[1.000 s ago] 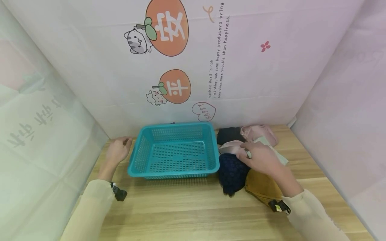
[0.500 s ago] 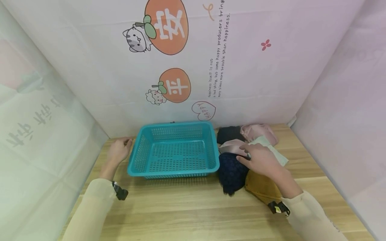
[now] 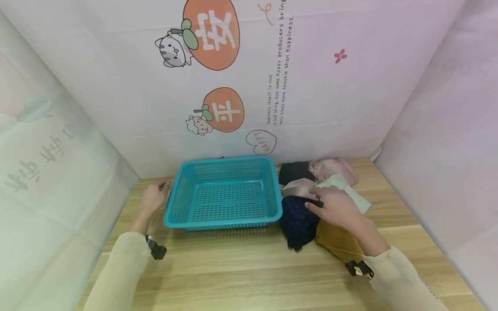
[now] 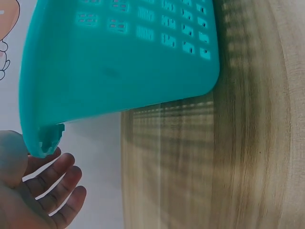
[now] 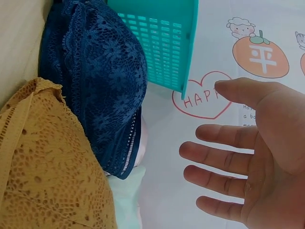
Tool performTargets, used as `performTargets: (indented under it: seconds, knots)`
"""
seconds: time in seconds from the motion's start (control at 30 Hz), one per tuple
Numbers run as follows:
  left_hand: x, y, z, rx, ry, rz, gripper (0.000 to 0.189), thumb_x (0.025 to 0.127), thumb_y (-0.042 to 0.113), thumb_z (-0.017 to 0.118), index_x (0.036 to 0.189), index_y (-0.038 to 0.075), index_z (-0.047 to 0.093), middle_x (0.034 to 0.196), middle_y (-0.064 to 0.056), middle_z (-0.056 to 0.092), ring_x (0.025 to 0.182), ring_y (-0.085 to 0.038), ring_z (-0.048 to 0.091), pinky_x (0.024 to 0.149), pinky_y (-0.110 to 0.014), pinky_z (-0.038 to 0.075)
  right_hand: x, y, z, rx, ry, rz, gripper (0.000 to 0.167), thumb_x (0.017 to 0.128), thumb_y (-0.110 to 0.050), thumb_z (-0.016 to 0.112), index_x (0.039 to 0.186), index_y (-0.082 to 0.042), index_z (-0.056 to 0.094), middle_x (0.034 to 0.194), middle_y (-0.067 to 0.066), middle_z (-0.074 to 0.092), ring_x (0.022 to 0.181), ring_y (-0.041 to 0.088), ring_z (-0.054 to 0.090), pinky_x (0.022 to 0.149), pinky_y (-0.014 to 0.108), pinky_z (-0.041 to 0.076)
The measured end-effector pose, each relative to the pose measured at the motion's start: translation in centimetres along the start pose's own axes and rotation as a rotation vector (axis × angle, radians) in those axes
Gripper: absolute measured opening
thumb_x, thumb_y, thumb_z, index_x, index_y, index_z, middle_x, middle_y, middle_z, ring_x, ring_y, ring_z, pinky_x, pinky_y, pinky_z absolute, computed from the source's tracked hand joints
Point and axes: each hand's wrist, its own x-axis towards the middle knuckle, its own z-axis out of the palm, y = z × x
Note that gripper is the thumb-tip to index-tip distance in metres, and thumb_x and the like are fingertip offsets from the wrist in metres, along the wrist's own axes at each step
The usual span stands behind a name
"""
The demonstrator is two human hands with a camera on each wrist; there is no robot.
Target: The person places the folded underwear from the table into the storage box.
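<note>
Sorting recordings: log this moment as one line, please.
left hand: beside teal basket, contact unclear | right hand: fingers spread over garments | navy garment: beside basket

Smooth plastic basket (image 4: 114,71), lacy cloth bras (image 5: 107,71), wood-grain table (image 3: 233,272)

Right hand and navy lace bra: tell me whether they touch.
Apart: the right wrist view shows pale backdrop between the fingers of the right hand and the navy lace bra.

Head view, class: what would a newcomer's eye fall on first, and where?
Probably the turquoise basket, toward the back of the table, between the left hand and right hand. Next come the navy garment and mustard garment to its right. The larger orange fruit printed on the wall above also stands out.
</note>
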Motion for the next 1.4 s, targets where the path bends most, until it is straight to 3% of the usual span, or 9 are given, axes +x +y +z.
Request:
performTargets:
  seconds: [0.47, 0.67, 0.93, 1.27, 1.4]
  knots:
    - [1.1, -0.2, 0.8, -0.073, -0.018, -0.083, 0.052, 0.110, 0.033, 0.027, 0.144, -0.002, 0.048, 0.134, -0.028, 0.058, 0.125, -0.044, 0.055, 0.101, -0.058, 0.046, -0.5, 0.0, 0.4, 0.018, -0.015, 0.017, 0.049, 0.094, -0.041, 0.066, 0.127, -0.005, 0.065, 0.109, 0.012, 0.073, 0.098, 0.033, 0.065, 0.082, 0.051, 0.054]
    - [1.7, -0.3, 0.8, -0.104, -0.041, -0.081, 0.058, 0.110, 0.039, 0.024, 0.143, -0.001, 0.050, 0.132, -0.026, 0.059, 0.121, -0.042, 0.056, 0.098, -0.056, 0.047, -0.6, 0.1, 0.7, 0.013, -0.008, 0.021, 0.049, 0.094, -0.042, 0.067, 0.127, -0.005, 0.066, 0.110, 0.011, 0.073, 0.098, 0.032, 0.066, 0.081, 0.050, 0.055]
    - [2.6, -0.7, 1.3, -0.152, -0.069, -0.093, 0.063, 0.109, 0.045, 0.023, 0.147, -0.001, 0.043, 0.139, -0.028, 0.054, 0.126, -0.043, 0.052, 0.104, -0.060, 0.042, -0.5, 0.2, 1.2, 0.004, -0.001, 0.010, 0.050, 0.093, -0.042, 0.068, 0.126, -0.004, 0.066, 0.106, 0.011, 0.073, 0.096, 0.031, 0.067, 0.079, 0.050, 0.055]
    - [3.4, -0.7, 2.0, -0.174, -0.061, -0.119, 0.060, 0.110, 0.041, 0.025, 0.147, -0.002, 0.044, 0.142, -0.028, 0.051, 0.129, -0.044, 0.049, 0.107, -0.060, 0.040, -0.7, 0.2, 1.7, -0.002, -0.001, 0.004, 0.049, 0.092, -0.041, 0.069, 0.124, -0.003, 0.066, 0.107, 0.013, 0.073, 0.096, 0.033, 0.066, 0.079, 0.050, 0.055]
    - [3.6, -0.9, 2.2, -0.196, -0.044, -0.106, 0.056, 0.110, 0.037, 0.026, 0.144, -0.002, 0.048, 0.138, -0.028, 0.054, 0.124, -0.042, 0.053, 0.101, -0.057, 0.044, -0.7, 0.2, 2.0, -0.005, 0.001, 0.003, 0.048, 0.091, -0.040, 0.071, 0.120, -0.003, 0.066, 0.103, 0.013, 0.072, 0.094, 0.032, 0.066, 0.078, 0.049, 0.055]
